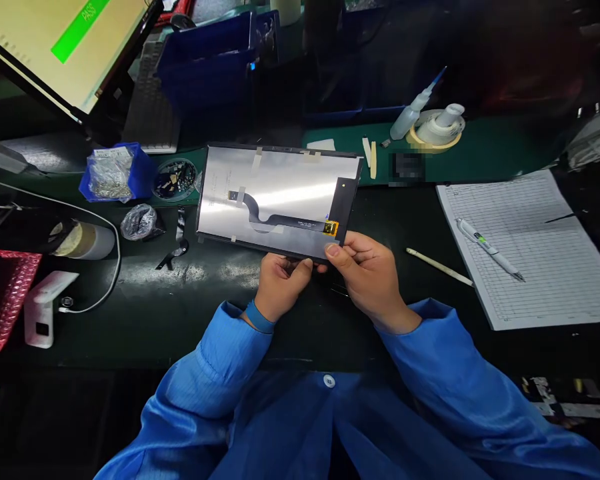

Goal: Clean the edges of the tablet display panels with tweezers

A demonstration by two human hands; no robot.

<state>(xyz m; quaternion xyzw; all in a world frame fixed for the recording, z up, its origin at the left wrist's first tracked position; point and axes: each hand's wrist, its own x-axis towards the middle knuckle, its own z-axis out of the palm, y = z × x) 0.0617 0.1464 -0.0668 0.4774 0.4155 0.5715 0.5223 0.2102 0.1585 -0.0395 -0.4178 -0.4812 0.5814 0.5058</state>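
Screen panel [283, 197]: right hand [371, 277] pinching near corner; left hand [283, 283] apparently pinching near edge, underside hidden. Risk: far side unsupported; slack grip could drop panel.

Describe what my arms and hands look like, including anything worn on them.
Your left hand and right hand are both bare, without gloves. Long, slightly shiny, bright blue sleeves cover both arms. A blue wristband circles the left wrist; none shows on the right.
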